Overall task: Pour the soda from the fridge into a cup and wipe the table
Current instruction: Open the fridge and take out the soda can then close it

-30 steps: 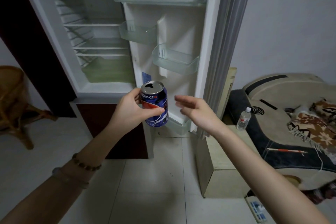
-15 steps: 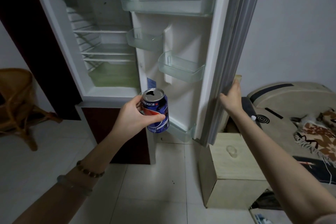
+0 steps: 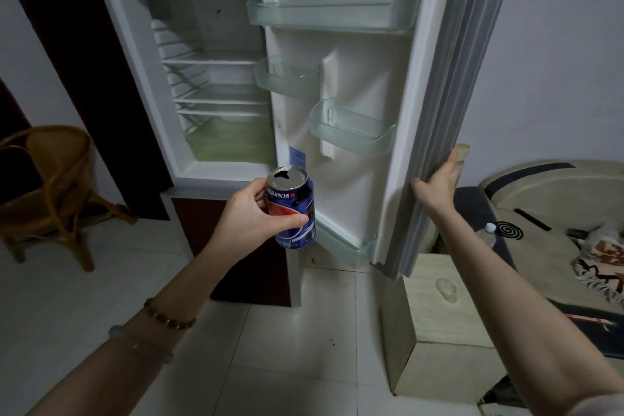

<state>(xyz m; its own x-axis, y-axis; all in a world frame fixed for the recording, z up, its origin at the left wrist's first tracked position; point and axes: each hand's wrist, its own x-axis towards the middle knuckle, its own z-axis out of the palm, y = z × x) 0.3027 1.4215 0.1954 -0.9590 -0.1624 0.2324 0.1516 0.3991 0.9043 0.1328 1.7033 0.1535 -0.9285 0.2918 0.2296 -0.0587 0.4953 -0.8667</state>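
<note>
Gripping the open soda can at mid-body, my left hand should squeeze gently: thin walls, spills easily. My right hand clasps the fridge door edge.

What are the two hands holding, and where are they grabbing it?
The left hand grips the soda can around its side. The right hand holds the open fridge door by its outer edge.
</note>
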